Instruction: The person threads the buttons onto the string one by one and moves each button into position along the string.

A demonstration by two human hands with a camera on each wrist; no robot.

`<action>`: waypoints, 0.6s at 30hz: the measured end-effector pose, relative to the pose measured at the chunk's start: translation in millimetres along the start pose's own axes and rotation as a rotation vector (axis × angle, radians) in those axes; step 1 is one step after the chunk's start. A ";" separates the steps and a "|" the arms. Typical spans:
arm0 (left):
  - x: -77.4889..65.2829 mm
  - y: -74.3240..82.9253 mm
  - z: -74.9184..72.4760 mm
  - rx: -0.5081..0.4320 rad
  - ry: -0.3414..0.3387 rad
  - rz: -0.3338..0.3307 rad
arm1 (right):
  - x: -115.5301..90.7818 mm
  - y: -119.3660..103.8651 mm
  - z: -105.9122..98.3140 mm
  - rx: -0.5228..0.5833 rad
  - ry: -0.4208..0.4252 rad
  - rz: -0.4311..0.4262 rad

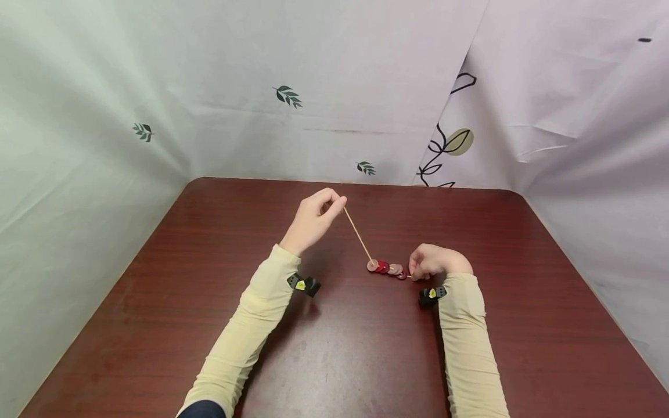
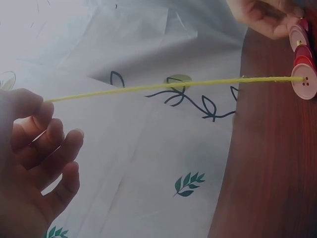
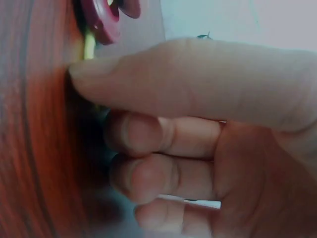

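Between the hands runs a yellow string [image 2: 198, 84] strung with several pink and red buttons. My left hand [image 1: 316, 217], raised over the table, pinches one end of the string between thumb and forefinger, and that length is drawn taut down to the buttons. A pale pink button [image 2: 304, 81] with holes faces the left wrist camera, the string passing through it. Behind it sit red buttons [image 1: 383, 267], then another pink one. Low at the tabletop, my right hand [image 1: 436, 261] pinches the string's other end, close beside a dark red button [image 3: 101, 22]; its other fingers are curled.
The dark red-brown wooden table [image 1: 334, 360] has rounded far corners. Pale cloth [image 1: 235, 69] printed with leaves hangs around its back and sides. Black wrist cameras [image 1: 308, 285] are strapped over the cream sleeves.
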State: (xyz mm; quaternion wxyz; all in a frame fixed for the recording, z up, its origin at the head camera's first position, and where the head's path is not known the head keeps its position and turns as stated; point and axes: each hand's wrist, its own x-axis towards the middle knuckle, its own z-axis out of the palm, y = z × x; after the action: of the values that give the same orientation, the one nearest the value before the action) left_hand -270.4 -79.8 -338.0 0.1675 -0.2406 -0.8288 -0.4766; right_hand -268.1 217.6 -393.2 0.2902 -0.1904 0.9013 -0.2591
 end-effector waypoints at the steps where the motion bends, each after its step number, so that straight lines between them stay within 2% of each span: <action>1: 0.1 -0.2 -0.3 0.000 -0.003 -0.002 | -0.1 0.2 -0.6 -0.004 0.007 -0.016; 4: 0.2 -1.1 -1.8 0.005 -0.017 -0.012 | -2.1 -0.2 -3.0 -0.011 0.060 -0.081; 9: 1.1 -2.8 -6.1 0.020 -0.031 -0.028 | -6.4 -4.0 -8.6 -0.012 0.220 -0.174; 18: 1.2 -4.7 -11.8 0.045 -0.068 -0.057 | -12.6 -19.3 -14.8 0.057 0.385 -0.231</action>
State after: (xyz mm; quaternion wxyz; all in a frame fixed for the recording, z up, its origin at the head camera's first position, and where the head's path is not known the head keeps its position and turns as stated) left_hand -273.5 -91.8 -335.0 0.1309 -0.2291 -0.8510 -0.4541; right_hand -264.0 213.8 -366.4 0.0865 -0.2312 0.9046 -0.3475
